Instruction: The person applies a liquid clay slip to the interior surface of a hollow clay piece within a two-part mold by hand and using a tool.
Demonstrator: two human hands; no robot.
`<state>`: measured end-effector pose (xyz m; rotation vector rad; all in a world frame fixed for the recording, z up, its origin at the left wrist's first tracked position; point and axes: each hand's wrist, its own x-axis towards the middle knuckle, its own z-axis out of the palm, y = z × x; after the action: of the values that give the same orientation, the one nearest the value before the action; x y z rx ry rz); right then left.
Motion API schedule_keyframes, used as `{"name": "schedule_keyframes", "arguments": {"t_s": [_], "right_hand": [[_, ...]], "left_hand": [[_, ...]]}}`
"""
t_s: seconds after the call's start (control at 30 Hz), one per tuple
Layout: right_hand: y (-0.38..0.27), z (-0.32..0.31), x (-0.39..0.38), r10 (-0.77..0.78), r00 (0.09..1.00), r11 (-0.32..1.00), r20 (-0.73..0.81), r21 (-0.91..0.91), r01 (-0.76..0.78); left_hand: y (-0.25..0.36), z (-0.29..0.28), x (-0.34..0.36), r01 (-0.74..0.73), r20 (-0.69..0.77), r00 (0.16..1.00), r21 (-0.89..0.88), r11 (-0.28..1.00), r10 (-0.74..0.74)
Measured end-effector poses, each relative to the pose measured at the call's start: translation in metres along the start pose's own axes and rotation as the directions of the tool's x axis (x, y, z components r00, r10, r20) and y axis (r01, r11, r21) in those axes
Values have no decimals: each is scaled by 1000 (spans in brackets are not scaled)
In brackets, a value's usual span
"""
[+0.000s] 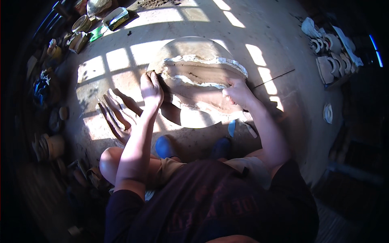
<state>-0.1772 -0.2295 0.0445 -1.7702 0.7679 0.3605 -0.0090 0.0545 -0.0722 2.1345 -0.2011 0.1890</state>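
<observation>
In front of my feet lies a brown clay-like form (pixel 202 72) with a long hollow and ragged white edges. It rests on a pale round board or slab (pixel 198 121). My left hand (pixel 152 91) is closed at the form's left end, fingertips together on a dark brown bit of its edge. At the right end, my right hand (pixel 239 94) has its fingers curled against the brown inner surface. Whether anything small is inside that hand is hidden. Several long, wavy brown strips (pixel 117 113) lie on the floor beside my left forearm.
Near my feet are a blue curved piece (pixel 231 128) and a small narrow tool (pixel 250 129). Basins and a box-like tub (pixel 116 18) stand far left. Curved pale pieces (pixel 334 60) are stacked at the right. A thin dark stick (pixel 275 78) lies right of the form.
</observation>
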Motion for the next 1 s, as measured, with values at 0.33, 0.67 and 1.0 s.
{"name": "schedule_keyframes", "arguments": {"t_s": [0.33,0.67,1.0], "right_hand": [[-40,20,8,27,1000,972,12,-234,-23],[-54,53,31,-22,986,989,163,-143,46],[-118,103,71,-379,926,899,-7,-241,366]], "left_hand": [[-6,1,11,40,-50,998,-105,994,-45],[-3,1,12,98,-77,990,-231,968,-119],[-14,10,17,89,-294,922,-471,878,-251]]}}
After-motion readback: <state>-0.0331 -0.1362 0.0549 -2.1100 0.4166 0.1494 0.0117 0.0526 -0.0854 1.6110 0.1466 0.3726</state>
